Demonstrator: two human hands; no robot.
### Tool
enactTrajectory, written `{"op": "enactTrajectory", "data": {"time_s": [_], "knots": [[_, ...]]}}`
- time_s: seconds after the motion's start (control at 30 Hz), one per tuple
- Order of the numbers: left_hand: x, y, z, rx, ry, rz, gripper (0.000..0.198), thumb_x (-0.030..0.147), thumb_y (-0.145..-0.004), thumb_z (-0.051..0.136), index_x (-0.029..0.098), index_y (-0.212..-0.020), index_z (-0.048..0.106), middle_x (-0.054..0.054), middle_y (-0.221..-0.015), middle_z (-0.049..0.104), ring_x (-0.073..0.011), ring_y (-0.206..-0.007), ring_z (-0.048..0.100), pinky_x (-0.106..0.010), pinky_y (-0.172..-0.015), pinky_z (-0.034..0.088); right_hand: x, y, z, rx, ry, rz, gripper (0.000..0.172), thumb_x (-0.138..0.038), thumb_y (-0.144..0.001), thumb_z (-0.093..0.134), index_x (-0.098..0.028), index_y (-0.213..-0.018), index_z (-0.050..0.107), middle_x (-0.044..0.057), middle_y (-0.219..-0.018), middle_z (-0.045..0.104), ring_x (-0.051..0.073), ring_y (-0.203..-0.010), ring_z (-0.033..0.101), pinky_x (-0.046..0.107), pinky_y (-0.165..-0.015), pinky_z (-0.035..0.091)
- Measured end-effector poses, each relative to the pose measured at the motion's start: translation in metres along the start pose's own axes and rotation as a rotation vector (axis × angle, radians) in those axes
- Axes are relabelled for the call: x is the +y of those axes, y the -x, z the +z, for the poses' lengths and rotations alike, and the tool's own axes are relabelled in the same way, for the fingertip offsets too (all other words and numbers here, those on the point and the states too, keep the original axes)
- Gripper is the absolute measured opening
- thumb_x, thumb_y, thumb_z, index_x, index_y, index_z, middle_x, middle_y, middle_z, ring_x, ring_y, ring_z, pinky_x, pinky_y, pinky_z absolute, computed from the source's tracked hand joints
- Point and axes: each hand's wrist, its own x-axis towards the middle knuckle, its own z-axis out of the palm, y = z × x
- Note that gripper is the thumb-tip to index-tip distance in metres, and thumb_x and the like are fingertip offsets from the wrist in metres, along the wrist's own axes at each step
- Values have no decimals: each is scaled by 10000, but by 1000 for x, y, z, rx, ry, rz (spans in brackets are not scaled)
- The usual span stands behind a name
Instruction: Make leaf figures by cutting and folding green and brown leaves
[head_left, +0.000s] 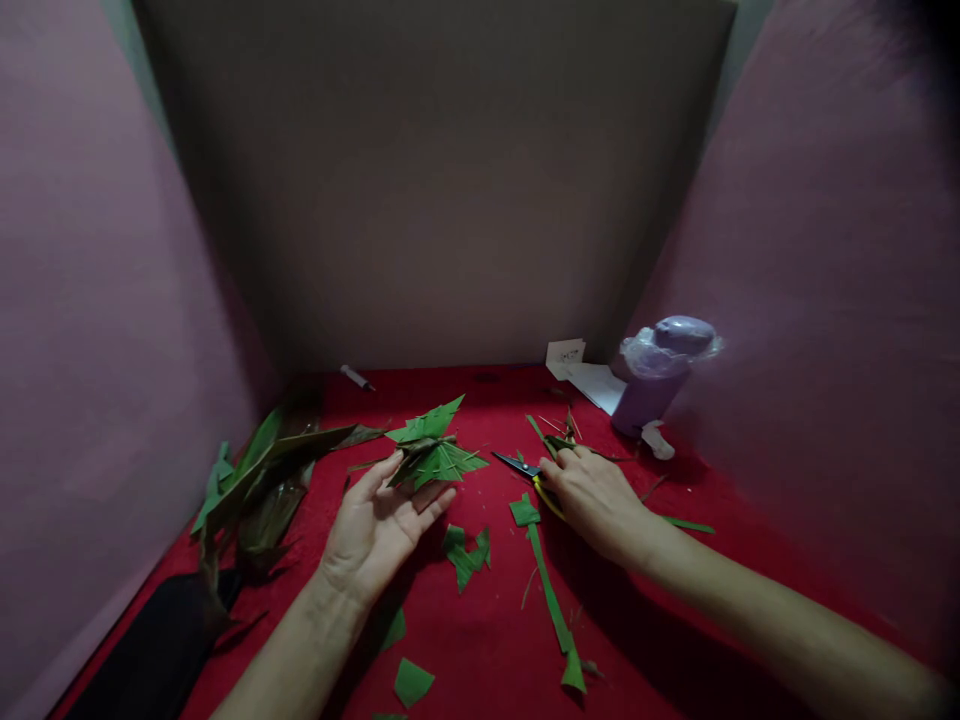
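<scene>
My left hand [379,525], palm up, holds a leaf craft [439,455] between thumb and fingers. Cut green leaf pieces fan out from its brownish middle, with thin pale sticks across them. My right hand [596,500] is closed over the yellow handles of a pair of scissors [531,470], low over the red cloth. Their dark blades point left, towards the leaf craft. Part of the handles is hidden under my fingers. Just beyond those fingers lie thin sticks [562,428] and leaf bits. Below the scissors stretches a long green leaf strip [549,590].
Leaf scraps [466,556] dot the red cloth [480,660]. Long, partly dried leaves [277,480] are heaped at left, near a black object [150,650]. A syringe [356,377] lies at the back. White papers [596,385] and a purple, plastic-lined bin [651,395] stand back right.
</scene>
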Motion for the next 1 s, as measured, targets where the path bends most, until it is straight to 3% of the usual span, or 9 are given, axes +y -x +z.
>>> {"op": "enactTrajectory", "data": {"time_s": [0.07, 0.1, 0.17, 0.3, 0.47, 0.63, 0.77, 0.87, 1.0], "knots": [[-1, 1, 1, 4, -6, 8, 108, 168, -773, 554, 152, -834, 642, -103, -877, 714, -280, -889, 649, -505, -869, 452, -15, -4, 2, 17, -278, 69, 191, -255, -831, 521, -181, -990, 597, 125, -973, 569, 256, -940, 499, 396, -808, 366], [-1, 1, 1, 2, -11, 10, 120, 170, -777, 547, 149, -846, 642, -110, -890, 712, -285, -897, 646, -503, -860, 457, -23, -6, 4, 0, -647, 162, 231, -292, -786, 601, -181, -989, 595, 115, -991, 567, 248, -948, 499, 395, -827, 373], [-3, 1, 1, -12, -17, 6, 142, 174, -785, 532, 140, -866, 643, -126, -900, 708, -294, -910, 641, -499, -846, 466, -40, -10, 11, -107, -1039, 231, 293, -390, -730, 655, -179, -925, 597, 76, -889, 584, 217, -843, 546, 367, -730, 448], [-7, 2, 1, -42, -10, 7, 173, 157, -805, 495, 128, -884, 646, -131, -890, 706, -276, -899, 641, -465, -818, 486, -69, -16, 27, -135, -1437, 257, 308, -394, -662, 714, -172, -831, 584, 25, -830, 572, 145, -738, 550, 275, -629, 458], [-7, 4, 3, -58, -17, 20, 186, 117, -808, 486, 107, -885, 655, -127, -889, 703, -233, -836, 651, -373, -764, 513, -87, -27, 36, -66, -1678, 268, 319, -310, -596, 767, -167, -816, 586, 7, -817, 606, 123, -700, 564, 246, -608, 434], [-10, 8, 8, -56, -69, 50, 155, 94, -760, 557, 164, -853, 658, -57, -832, 713, -217, -831, 656, -381, -809, 502, -78, -41, 31, -1, -1774, 252, 210, -240, -641, 735, -156, -766, 588, -21, -724, 597, 85, -635, 545, 190, -551, 393], [-19, 7, 8, -89, -289, 16, 430, -23, -616, 610, 187, -990, 626, -73, -949, 697, -229, -895, 650, -364, -829, 490, -58, -51, 12, 32, -1806, 214, 192, -242, -669, 715, -171, -763, 564, -29, -702, 601, 88, -621, 564, 191, -555, 404], [-21, 1, 4, 14, -458, 10, 516, -92, -496, 544, 146, -948, 613, -85, -861, 697, -217, -788, 673, -339, -759, 511, -44, -55, -3, 42, -1795, 186, 199, -233, -657, 713, -170, -760, 555, -21, -695, 612, 95, -598, 565, 194, -531, 401], [-9, -5, -3, 201, -585, 258, 477, -104, -480, 483, 132, -881, 584, -39, -710, 667, -164, -611, 654, -294, -601, 529, -29, -55, -14, 33, -1774, 158, 180, -220, -655, 697, -166, -739, 548, -19, -661, 603, 92, -546, 546, 186, -472, 373]]}}
